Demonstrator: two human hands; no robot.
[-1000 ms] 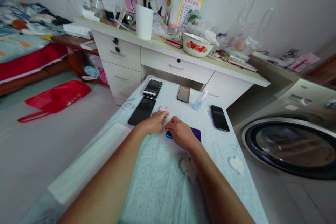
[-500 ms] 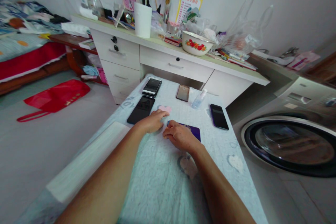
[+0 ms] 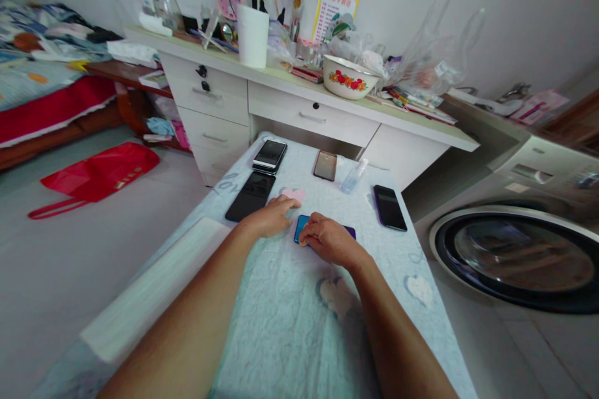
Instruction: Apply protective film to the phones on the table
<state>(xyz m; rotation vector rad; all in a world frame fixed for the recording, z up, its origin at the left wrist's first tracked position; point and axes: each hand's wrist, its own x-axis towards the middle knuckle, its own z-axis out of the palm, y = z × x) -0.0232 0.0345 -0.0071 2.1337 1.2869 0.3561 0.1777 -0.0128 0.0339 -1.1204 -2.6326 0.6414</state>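
A blue-purple phone (image 3: 349,232) lies flat on the cloth-covered table (image 3: 281,299), partly under my right hand (image 3: 325,237). The fingers of that hand are bunched together and press on the phone's blue left end; whatever they may pinch is too small to make out. My left hand (image 3: 272,216) rests on the cloth just left of the phone, fingers stretched out beside a pink heart print. Near its wrist lies a black phone (image 3: 251,196). Stacked phones (image 3: 270,156) are behind that one.
A brown phone case (image 3: 326,165) and a clear spray bottle (image 3: 354,177) stand toward the table's far end. Another dark phone (image 3: 390,207) is at the right edge. A desk (image 3: 313,116) borders the far side, a washing machine (image 3: 524,199) the right.
My right hand has shifted slightly right along the phone, uncovering more of its blue left end. My left hand has stayed in nearly the same place.
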